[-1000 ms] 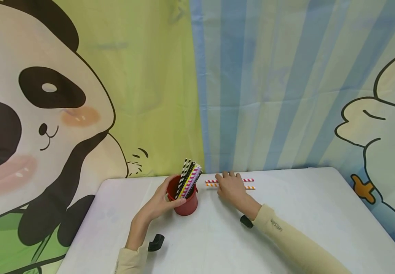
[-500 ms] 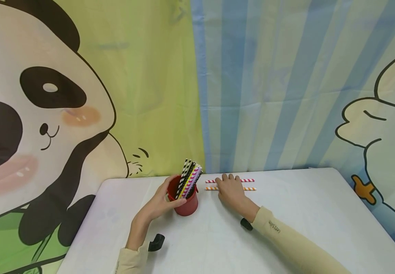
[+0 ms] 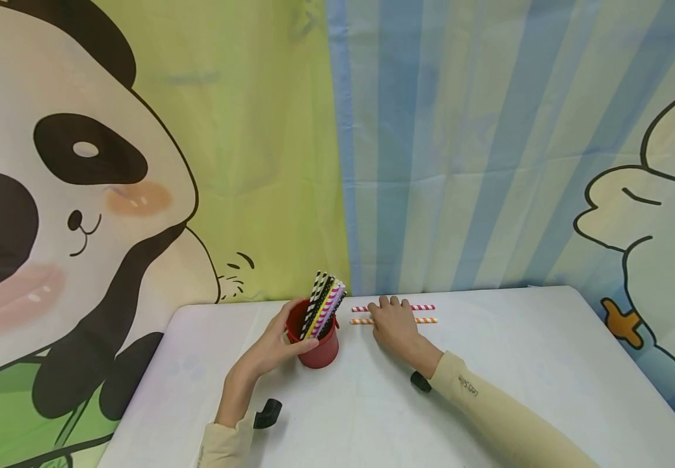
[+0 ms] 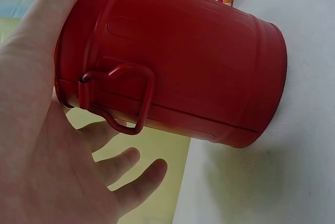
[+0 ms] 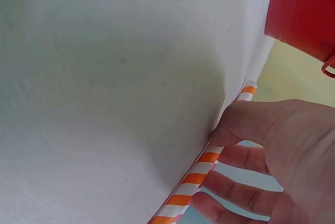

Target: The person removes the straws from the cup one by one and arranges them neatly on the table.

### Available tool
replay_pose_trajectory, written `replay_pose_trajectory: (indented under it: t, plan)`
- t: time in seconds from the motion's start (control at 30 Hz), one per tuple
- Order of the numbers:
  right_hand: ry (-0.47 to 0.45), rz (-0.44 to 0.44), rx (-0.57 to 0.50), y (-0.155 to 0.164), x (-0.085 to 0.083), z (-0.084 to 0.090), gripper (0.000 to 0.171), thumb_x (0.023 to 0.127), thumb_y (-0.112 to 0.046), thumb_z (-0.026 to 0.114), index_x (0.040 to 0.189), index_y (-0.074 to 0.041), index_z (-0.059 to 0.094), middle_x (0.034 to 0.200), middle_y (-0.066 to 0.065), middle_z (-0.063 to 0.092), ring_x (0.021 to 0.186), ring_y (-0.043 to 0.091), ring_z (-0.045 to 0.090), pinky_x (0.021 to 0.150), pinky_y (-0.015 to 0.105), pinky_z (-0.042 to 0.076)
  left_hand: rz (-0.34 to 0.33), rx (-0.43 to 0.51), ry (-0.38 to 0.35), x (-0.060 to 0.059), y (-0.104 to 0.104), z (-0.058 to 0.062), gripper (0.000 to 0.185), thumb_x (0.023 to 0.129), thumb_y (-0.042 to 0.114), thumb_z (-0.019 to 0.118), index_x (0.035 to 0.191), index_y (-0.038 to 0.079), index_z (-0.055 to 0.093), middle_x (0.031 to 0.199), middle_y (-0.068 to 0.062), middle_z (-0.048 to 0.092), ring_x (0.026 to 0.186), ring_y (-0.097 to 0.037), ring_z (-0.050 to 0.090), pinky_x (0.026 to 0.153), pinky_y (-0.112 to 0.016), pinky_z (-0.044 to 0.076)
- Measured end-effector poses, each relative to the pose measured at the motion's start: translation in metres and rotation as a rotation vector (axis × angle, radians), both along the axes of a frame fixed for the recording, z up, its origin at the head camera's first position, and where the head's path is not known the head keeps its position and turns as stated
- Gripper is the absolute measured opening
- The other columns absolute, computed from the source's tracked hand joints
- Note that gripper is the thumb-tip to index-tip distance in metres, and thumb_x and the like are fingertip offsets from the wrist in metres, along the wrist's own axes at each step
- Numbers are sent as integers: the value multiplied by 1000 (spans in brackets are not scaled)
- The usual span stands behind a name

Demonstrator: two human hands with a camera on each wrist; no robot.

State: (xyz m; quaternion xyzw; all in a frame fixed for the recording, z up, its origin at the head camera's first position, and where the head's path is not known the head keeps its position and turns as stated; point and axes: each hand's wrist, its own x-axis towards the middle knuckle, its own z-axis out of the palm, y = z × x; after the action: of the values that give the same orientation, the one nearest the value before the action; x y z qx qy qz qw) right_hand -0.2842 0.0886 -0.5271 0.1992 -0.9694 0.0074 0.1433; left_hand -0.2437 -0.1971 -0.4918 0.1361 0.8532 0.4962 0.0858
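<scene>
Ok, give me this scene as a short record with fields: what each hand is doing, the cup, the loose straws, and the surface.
left hand: grips the red cup by its side
red cup: upright on the white table, holds a bundle of patterned straws
right hand: thumb touches the orange striped straw, fingers over it
loose straws: orange striped straw and red striped straw lie flat, side by side, right of the cup
backdrop: cartoon panda cloth
</scene>
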Motion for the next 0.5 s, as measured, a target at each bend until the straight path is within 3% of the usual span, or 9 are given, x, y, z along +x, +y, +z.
replay_pose_trajectory:
  t: [0.27,0.5]
  plan:
    - [-16,-6,-1,1,1,0,14,88,-14,68,102,-11,66,91,11,63,84,33,60,71,47,46,-7,-4,8,0,0,-1,87,83,42,82,152,37,29,152,4,43,143,-22,38,118,-57,30]
    - [-3,-5,-13,2,-1,0,11,86,-12,67,96,-10,63,87,11,60,80,33,58,67,45,44,-1,2,12,0,0,0,90,82,42,82,154,32,29,151,4,44,143,-23,38,118,-57,29]
